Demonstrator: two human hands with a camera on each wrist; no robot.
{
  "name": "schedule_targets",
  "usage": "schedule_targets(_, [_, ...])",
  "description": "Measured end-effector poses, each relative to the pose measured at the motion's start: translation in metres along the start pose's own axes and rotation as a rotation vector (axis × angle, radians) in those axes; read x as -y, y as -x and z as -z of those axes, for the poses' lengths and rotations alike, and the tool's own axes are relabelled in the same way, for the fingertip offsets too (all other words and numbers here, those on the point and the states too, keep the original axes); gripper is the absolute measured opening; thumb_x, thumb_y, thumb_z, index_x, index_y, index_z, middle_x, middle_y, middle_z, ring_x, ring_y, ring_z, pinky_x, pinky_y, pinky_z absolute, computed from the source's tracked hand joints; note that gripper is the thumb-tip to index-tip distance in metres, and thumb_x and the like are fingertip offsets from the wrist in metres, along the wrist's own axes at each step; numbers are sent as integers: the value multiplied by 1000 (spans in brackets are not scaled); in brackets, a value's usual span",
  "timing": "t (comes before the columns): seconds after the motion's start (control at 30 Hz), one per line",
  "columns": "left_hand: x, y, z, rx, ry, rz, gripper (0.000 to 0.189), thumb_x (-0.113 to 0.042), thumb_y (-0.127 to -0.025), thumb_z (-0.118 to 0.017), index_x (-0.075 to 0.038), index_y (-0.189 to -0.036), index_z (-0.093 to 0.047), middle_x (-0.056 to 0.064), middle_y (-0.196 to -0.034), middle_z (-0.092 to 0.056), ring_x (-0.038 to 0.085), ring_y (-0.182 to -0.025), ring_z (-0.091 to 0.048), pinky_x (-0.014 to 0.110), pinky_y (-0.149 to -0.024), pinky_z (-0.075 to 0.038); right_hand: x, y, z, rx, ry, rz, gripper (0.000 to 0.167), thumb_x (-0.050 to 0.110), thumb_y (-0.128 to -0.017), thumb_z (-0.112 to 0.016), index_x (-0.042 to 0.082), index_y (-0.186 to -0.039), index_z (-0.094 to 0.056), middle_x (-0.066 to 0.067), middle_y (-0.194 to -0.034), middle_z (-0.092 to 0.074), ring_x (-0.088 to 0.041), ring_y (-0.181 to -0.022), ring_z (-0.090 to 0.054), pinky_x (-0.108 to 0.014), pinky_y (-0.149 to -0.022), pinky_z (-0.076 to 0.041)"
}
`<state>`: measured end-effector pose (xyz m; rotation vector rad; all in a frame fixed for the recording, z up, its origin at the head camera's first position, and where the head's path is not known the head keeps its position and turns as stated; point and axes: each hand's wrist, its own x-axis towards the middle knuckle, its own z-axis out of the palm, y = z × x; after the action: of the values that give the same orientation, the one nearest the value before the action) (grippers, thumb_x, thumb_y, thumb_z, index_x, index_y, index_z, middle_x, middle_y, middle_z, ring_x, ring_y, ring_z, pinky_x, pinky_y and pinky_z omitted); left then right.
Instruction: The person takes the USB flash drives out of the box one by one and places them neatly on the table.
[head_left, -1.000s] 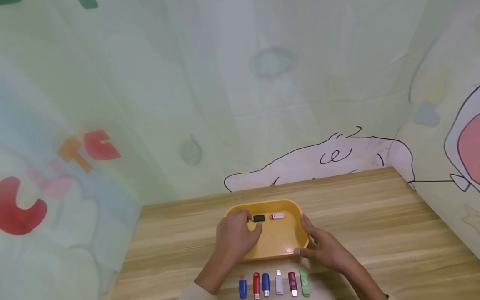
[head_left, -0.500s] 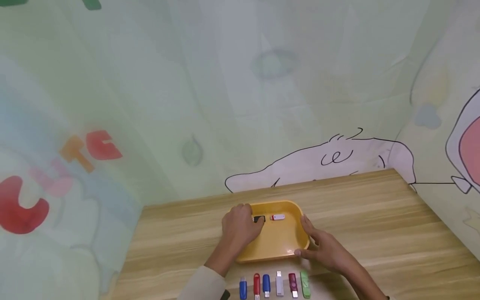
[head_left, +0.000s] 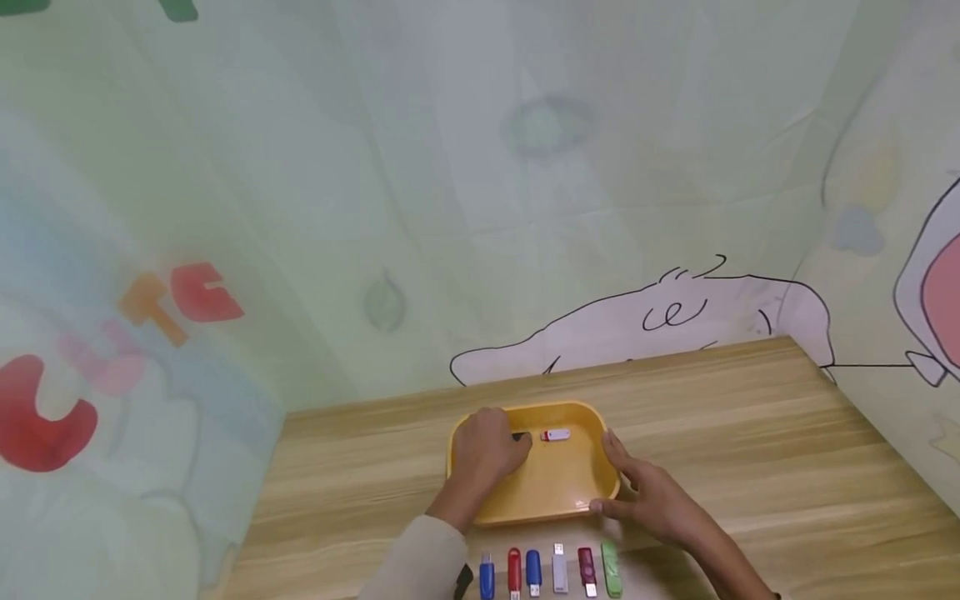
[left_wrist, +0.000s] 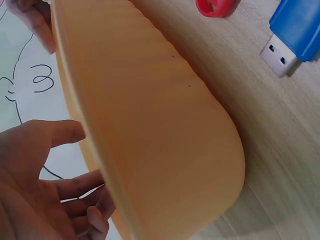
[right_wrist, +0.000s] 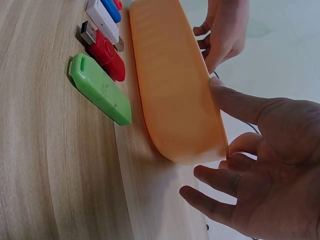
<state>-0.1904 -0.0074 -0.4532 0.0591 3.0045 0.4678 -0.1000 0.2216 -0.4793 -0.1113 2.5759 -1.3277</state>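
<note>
A shallow yellow-orange tray (head_left: 551, 490) sits on the table, holding a black USB stick (head_left: 517, 436) and a white one with a red end (head_left: 557, 435). My left hand (head_left: 487, 450) reaches over the tray's left side, its thumb right at the black stick and covering most of it. I cannot tell whether the fingers grip that stick; the tray wall (left_wrist: 155, 115) hides the fingertips in the left wrist view. At the tray's right end, my right hand (head_left: 648, 496) holds the rim between thumb and fingers, two fingers extended free in the right wrist view.
In front of the tray lies a row of USB sticks: blue (head_left: 487, 575), red (head_left: 513, 570), another blue (head_left: 533, 570), silver-white (head_left: 559, 571), dark red (head_left: 587, 570) and green (head_left: 612, 569). A printed cloth backdrop (head_left: 450, 208) rises behind the wooden table (head_left: 352, 467).
My left hand has moved slightly right and down into the tray, its thumb now covering most of the black USB stick. The right hand stays on the tray's right end.
</note>
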Motion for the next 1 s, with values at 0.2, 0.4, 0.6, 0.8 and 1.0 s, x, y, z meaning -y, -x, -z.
schedule_targets(0.2, [-6, -3, -4, 44, -22, 12, 42, -37, -94, -77, -11, -67, -58, 0, -55, -42, 14, -45, -41, 26, -46, -30, 0, 2, 2, -3, 5, 11, 100, 31, -88, -86, 5, -165, -28, -14, -174, -21, -43, -156, -29, -57, -122, -27])
schedule_targets(0.4, [-13, -5, -10, 68, -4, 59, 37, -34, -94, -78, -10, -72, -61, 0, -56, -42, 15, -47, -42, 26, -45, -30, -1, 2, 3, -4, -2, -2, 99, 31, -88, -86, 7, -165, -29, -13, -174, -21, -42, -156, -29, -57, -123, -27])
schedule_targets(0.6, [-16, -7, -16, 64, 4, 69, 35, -30, -95, -78, -8, -72, -62, 1, -59, -42, 16, -53, -44, 26, -49, -33, -3, 2, 0, -7, -23, 4, 99, 30, -88, -87, 5, -165, -29, -13, -173, -20, -41, -157, -27, -56, -123, -25])
schedule_targets(0.8, [-14, -8, -22, 51, 22, 63, 33, -25, -95, -77, -8, -71, -63, 1, -56, -42, 18, -54, -48, 27, -51, -36, -4, 0, -3, -6, -32, -24, 100, 28, -88, -87, 11, -166, -27, -9, -174, -19, -40, -157, -27, -56, -123, -26])
schedule_targets(1.0, [-16, -10, -28, 12, -13, 26, 26, -23, -95, -77, -5, -80, -69, 3, -63, -48, 20, -61, -53, 29, -58, -44, -3, 0, -2, -7, -24, -34, 99, 27, -88, -87, 12, -166, -27, -8, -174, -19, -40, -157, -27, -58, -123, -26])
